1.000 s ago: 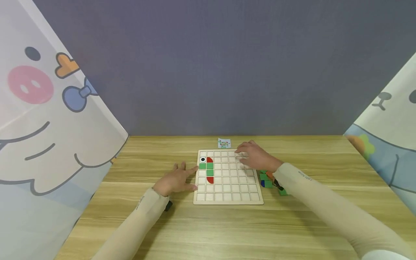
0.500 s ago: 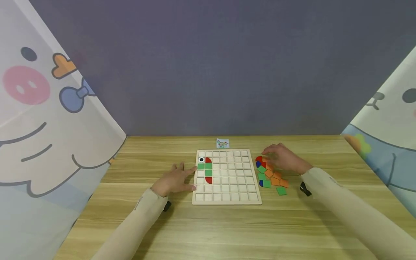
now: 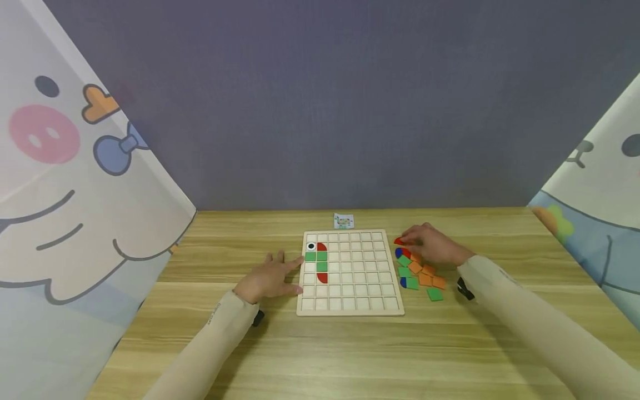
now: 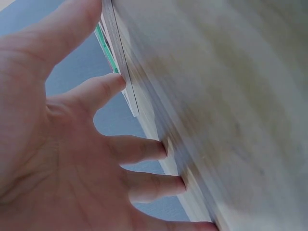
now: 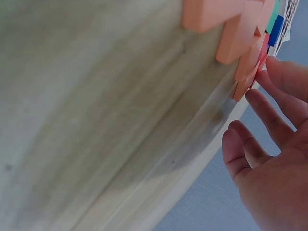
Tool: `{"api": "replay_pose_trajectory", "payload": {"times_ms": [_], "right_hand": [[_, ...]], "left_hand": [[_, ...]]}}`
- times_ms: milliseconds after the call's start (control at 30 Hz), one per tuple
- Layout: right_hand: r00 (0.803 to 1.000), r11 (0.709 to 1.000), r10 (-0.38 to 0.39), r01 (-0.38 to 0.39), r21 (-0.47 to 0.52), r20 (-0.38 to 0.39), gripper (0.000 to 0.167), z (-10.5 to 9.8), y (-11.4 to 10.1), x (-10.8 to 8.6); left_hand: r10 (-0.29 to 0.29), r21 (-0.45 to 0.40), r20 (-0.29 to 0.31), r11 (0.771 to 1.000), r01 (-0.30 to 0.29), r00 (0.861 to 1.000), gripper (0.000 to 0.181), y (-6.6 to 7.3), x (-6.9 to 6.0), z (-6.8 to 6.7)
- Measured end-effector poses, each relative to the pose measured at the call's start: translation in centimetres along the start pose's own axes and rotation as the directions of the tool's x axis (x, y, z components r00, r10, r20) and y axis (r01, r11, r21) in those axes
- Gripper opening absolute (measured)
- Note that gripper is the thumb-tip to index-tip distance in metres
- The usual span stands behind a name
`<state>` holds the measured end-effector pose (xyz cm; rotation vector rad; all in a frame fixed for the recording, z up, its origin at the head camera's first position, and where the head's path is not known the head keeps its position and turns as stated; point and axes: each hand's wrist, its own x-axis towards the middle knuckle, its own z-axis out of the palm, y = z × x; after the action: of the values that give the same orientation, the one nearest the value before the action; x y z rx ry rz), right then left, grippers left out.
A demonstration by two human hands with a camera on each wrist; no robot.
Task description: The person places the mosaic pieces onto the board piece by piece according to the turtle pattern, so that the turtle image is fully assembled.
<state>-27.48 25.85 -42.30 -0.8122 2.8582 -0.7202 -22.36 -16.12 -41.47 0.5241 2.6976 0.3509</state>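
A square wooden grid board (image 3: 356,290) lies flat on the table. At its left edge my left hand (image 3: 267,278) spreads its fingers, the thumb and index fingertip touching the rim; in the left wrist view the other fingertips rest on the tabletop. In the board's left columns sit a white eye tile (image 3: 311,246), several green square tiles (image 3: 322,266) and two red rounded tiles (image 3: 322,278). Right of the board, my right hand (image 3: 434,244) pinches a red rounded tile (image 3: 399,241) between thumb and index finger, at the far end of the loose pile.
Loose orange tiles (image 3: 425,279), green tiles (image 3: 435,294) and blue-cornered tiles (image 3: 403,282) lie beside the board's right edge, some overlapping. A small picture card (image 3: 343,221) lies behind the board. A grey partition (image 3: 350,111) rises at the table's back edge.
My right hand has moved from above the board's far right corner to the loose pile, and now pinches a red rounded tile there. The left hand has stayed at the board's edge.
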Motion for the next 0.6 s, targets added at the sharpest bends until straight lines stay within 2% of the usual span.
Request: {"api": "replay_pose_trajectory", "payload": {"times_ms": [167, 400, 600], "right_hand": [[1.0, 1.0, 0.013, -0.013, 0.001, 0.005, 0.02, -0.2, 0.1, 0.8], [0.995, 0.992, 0.09, -0.094, 0.088, 0.041, 0.024, -0.5, 0.6, 1.3], [0.997, 0.992, 0.074, -0.073, 0.102, -0.003, 0.015, -0.3, 0.8, 2.0]], "left_hand": [[-0.003, 0.001, -0.002, 1.0, 0.003, 1.0, 0.078, 0.1, -0.1, -0.1], [-0.003, -0.011, 0.0, 1.0, 0.003, 1.0, 0.078, 0.2, -0.1, -0.1], [-0.001, -0.013, 0.003, 1.0, 0.001, 1.0, 0.078, 0.2, -0.1, -0.2]]}}
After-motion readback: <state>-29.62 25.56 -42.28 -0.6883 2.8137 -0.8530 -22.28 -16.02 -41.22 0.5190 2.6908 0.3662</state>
